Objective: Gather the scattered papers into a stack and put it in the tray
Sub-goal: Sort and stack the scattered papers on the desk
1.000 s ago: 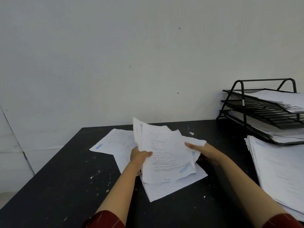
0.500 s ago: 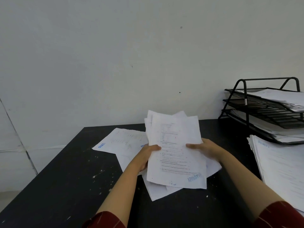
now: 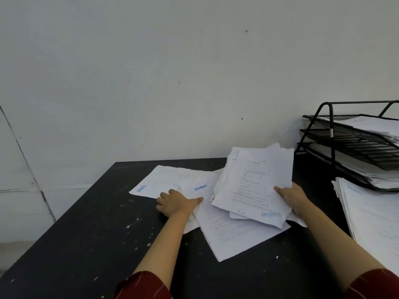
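Right hand [image 3: 290, 196] is gripping a loose bundle [image 3: 252, 184] of sheets, thumb on top, fingers hidden underneath — the bundle is tilting up off the table [image 3: 75, 244], just left of the tray [image 3: 330, 134]. It is ragged, edges fanning out, not squared at all. Left hand [image 3: 178, 203] is lying flat, fingers spread and straight, pressing on the sheets [image 3: 172, 180] lying on the table — one stamped in blue at its near corner, another marked APPROVED beside it, and a larger sheet [image 3: 233, 236] lying under the bundle's near edge.

So, judging by the layout, the gathering is roughly half done: a good handful is in hand, at least three sheets are waiting on the table. Nothing of this bundle is in the tray yet, though its shelves are holding paper already, and a separate pile [image 3: 371, 216] is sitting at the right edge — whether that belongs to the job, I cannot tell. Squaring and traying are both still ahead.
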### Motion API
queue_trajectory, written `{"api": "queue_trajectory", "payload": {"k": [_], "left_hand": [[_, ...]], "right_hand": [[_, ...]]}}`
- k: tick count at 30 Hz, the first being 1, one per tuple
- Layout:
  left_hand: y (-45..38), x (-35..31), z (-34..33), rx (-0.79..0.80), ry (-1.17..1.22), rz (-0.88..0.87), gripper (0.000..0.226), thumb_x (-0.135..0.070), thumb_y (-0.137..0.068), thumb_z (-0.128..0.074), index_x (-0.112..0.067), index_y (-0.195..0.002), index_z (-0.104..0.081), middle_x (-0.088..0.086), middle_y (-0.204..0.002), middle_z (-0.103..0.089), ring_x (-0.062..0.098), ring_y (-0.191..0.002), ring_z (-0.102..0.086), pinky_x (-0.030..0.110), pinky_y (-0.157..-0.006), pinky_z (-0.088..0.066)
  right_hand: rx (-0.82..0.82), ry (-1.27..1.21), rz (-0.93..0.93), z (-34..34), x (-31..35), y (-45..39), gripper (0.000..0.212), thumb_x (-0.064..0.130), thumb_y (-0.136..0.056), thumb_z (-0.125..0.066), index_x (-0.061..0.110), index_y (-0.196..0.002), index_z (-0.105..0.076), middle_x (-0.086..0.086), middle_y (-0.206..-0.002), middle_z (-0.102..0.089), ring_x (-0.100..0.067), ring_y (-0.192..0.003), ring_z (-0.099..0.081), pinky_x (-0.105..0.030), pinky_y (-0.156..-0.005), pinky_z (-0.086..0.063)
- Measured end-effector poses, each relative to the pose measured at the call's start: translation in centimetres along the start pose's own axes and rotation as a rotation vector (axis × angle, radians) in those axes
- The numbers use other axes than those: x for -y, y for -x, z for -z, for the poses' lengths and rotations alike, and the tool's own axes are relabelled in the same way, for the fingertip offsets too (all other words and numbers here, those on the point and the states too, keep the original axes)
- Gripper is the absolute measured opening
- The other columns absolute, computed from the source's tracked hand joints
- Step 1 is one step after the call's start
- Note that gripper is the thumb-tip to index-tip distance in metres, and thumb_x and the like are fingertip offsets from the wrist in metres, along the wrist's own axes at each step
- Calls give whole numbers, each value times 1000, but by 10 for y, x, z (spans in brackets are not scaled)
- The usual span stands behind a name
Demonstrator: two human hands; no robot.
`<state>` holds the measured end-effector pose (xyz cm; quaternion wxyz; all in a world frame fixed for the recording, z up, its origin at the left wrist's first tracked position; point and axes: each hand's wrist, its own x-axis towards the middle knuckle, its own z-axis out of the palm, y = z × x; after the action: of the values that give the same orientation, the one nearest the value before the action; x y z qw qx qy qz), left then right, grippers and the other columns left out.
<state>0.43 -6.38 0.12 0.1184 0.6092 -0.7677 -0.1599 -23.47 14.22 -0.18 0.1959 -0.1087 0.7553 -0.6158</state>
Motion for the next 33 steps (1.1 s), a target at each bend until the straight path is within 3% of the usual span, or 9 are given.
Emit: {"api": "queue_trajectory", "payload": {"k": [8, 13, 15, 17, 19, 20, 24, 30, 33], "left_hand": [[8, -23, -13, 103, 250, -190, 36, -34, -88, -61, -12, -116, -53, 9, -123, -57, 26, -111, -53, 31, -89, -47], [6, -17, -9, 13, 438, -199, 28, -23, -93, -54, -8, -115, -49, 11, -119, -58, 26, -106, -57, 33, -81, -48], [-2, -12, 1, -51, 276, -114, 32, -29, -93, -52, -11, -119, -49, 13, -127, -51, 30, -116, -48, 40, -91, -43], [-12, -5, 12, -46, 127, 37, 33, -32, -90, -52, -15, -118, -49, 20, -143, -30, 39, -132, -27, 48, -102, -31], [-26, 1, 20, 0, 139, 165, 25, -28, -89, -53, -20, -113, -49, 29, -152, -3, 46, -140, -7, 52, -109, -21], [-33, 5, 22, 15, 157, 203, 23, -27, -88, -54, -20, -110, -50, 31, -152, 2, 45, -139, -9, 50, -110, -22], [-47, 14, 23, 47, 203, 241, 32, -26, -87, -59, -13, -116, -56, 29, -147, -20, 34, -126, -30, 32, -99, -38], [-52, 10, 24, 30, 285, 234, 30, -17, -86, -62, -4, -112, -54, 27, -139, -28, 33, -122, -41, 33, -102, -41], [-52, 10, 19, -54, 413, 198, 21, -12, -86, -59, -3, -103, -51, 24, -125, -42, 27, -95, -53, 27, -83, -46]], "right_hand": [[-31, -2, -20, 0, 0, -2, 52, 11, -92, -62, 9, -140, -43, -14, -136, -53, -33, -118, -55, -45, -100, -45], [-26, 0, -23, 1, -2, -4, 52, 12, -91, -62, 7, -140, -44, -14, -136, -53, -34, -118, -54, -45, -100, -45], [-23, -2, -22, 1, -3, -5, 52, 11, -91, -62, 7, -139, -45, -15, -135, -54, -34, -117, -55, -45, -99, -45], [-24, 2, -25, 2, -3, -6, 50, 11, -91, -63, 7, -138, -46, -15, -133, -55, -34, -115, -56, -44, -97, -46], [-10, 2, -24, 2, -4, -7, 50, 11, -91, -63, 8, -138, -47, -15, -133, -56, -34, -114, -57, -45, -97, -47], [-6, 9, -26, 2, -4, -8, 50, 12, -91, -63, 8, -138, -46, -15, -133, -56, -34, -114, -57, -46, -98, -47], [-8, 31, -36, 0, -4, -7, 53, 13, -91, -63, 9, -140, -44, -15, -134, -54, -34, -115, -56, -47, -99, -46], [15, 28, -38, 1, -5, -9, 52, 11, -91, -63, 8, -139, -44, -16, -133, -56, -35, -113, -58, -47, -98, -46], [27, 31, -31, 3, -7, -10, 52, 12, -90, -63, 9, -139, -45, -15, -132, -57, -34, -112, -59, -47, -99, -47]]}}
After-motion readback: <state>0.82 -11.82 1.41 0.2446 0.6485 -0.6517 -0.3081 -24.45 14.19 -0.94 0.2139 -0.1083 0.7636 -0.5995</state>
